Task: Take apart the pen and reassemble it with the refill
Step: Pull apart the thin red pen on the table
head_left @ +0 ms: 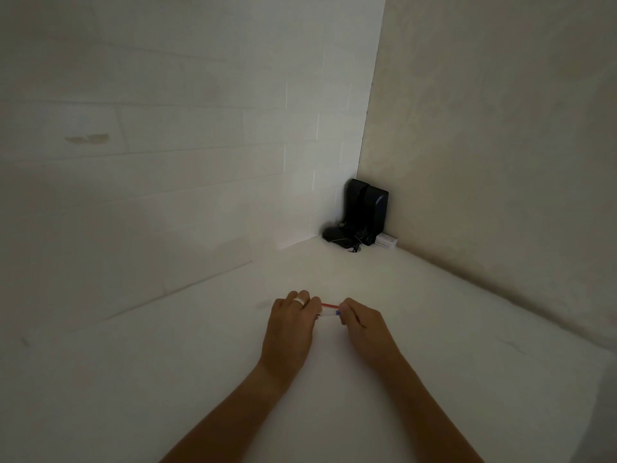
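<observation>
The light is dim, and much of the pen is hiding behind fingers. Only two short stretches are showing between the hands: a thin red piece (329, 305) and, just nearer the camera, a clear barrel (329, 314) with a small blue bit at its right end. Which is the refill cannot be told for certain, and the ends of both pieces are disappearing into the fists.

The left hand (290, 324) is lying knuckles-up, fingers curled and closing on the left ends of both pieces; a pale ring or band is showing on one finger. The right hand (362, 324) is facing it, fingers bunched and pinching the right ends near the blue bit. Both forearms are reaching in from the bottom edge, converging toward the pen, their elbows cut off by the frame.

The pen is sitting low over the white table (434, 379), toward the camera from the far corner, whether touching it is unclear. Beyond the pen, in that corner, a dark device (365, 212) with tangled cords is standing against the walls, and a small white box (386, 242) is lying just right of it, its print too small to read.
</observation>
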{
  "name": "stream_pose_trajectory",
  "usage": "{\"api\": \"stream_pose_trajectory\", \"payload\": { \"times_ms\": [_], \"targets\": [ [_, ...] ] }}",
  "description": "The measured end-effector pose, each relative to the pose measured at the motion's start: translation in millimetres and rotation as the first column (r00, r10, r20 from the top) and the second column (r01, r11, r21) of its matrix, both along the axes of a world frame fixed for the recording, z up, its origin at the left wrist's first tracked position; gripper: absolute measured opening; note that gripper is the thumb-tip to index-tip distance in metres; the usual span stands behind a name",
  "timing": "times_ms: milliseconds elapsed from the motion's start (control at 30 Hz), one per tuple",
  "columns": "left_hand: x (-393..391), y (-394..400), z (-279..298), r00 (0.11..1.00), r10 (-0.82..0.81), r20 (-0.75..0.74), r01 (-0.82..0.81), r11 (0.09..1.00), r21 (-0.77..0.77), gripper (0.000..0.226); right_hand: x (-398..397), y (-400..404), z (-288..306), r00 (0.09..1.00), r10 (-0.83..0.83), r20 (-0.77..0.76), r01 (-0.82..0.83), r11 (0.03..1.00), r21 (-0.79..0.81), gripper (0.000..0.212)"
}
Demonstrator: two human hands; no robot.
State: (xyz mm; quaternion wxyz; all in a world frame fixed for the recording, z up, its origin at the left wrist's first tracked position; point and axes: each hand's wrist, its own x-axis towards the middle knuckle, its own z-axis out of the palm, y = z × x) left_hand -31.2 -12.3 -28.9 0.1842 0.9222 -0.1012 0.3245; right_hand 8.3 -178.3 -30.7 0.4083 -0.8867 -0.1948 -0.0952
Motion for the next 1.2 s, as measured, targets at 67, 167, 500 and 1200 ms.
{"api": "stream_pose_trajectory", "payload": {
  "times_ms": [67, 167, 500, 1200],
  "targets": [
    [2, 0, -2, 1.000, -0.014, -0.008, 0.014, 1.000, -0.001, 0.021, 2, 1, -1, 0.999, 0.003, 0.053, -0.002, 1.000, -0.027, 0.032],
    [6, -1, -5, 0.999, -0.037, -0.039, 0.037, 0.999, -0.016, 0.024, 6, 0, -5, 0.985, 0.020, 0.173, -0.008, 0.997, -0.072, 0.031],
    [7, 9, -5, 0.996, -0.040, -0.081, 0.041, 0.999, 0.011, 0.042, 2, 0, -4, 0.954, 0.080, 0.290, -0.068, 0.996, -0.049, 0.028],
    [6, 16, -12, 0.994, -0.019, -0.104, 0.013, 0.998, -0.054, 0.035, -2, 1, -5, 0.973, 0.065, 0.220, -0.042, 0.993, -0.109, 0.018]
  ]
}}
